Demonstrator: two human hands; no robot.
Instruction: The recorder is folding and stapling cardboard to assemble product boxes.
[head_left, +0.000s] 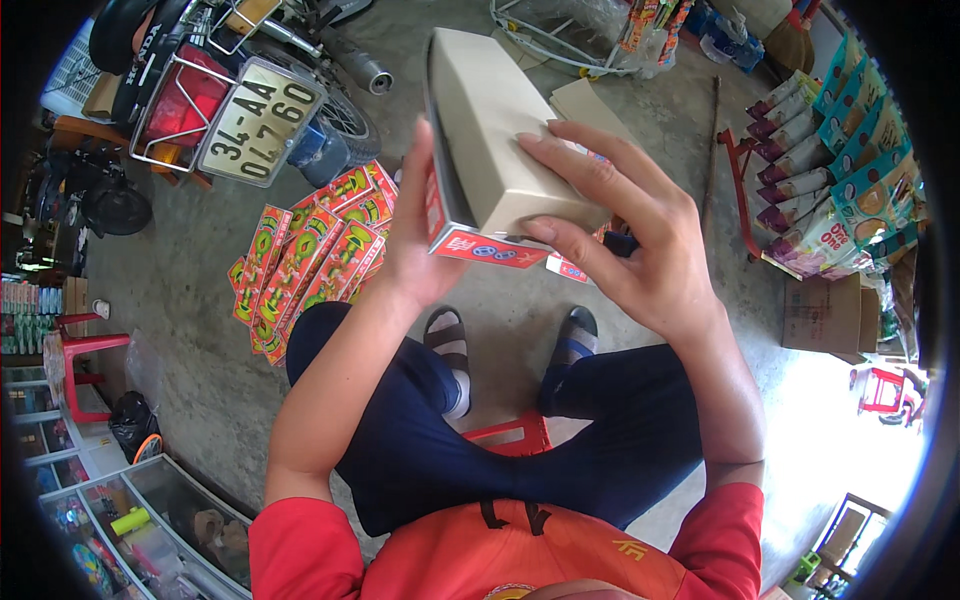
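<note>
In front of my chest I hold up a long beige cardboard box [480, 120], tilted, with its near end toward me. It lies partly inside a red printed cardboard cover [490, 250], whose walls show along its left side and near end. My left hand [412, 245] supports the cover from the left, thumb up along its side; its other fingers are hidden behind it. With thumb and fingers, my right hand [625, 210] grips the beige box at its near right end. Under the right hand, more red printed card [567, 267] shows, partly hidden.
Several flat red printed card pieces [315, 260] lie piled on the concrete floor at left. A parked motorbike [190, 110] stands beyond them. Snack packets [850, 150] hang on a red rack [745, 190] at right, above a brown carton [822, 315]. A glass case [150, 530] is at lower left.
</note>
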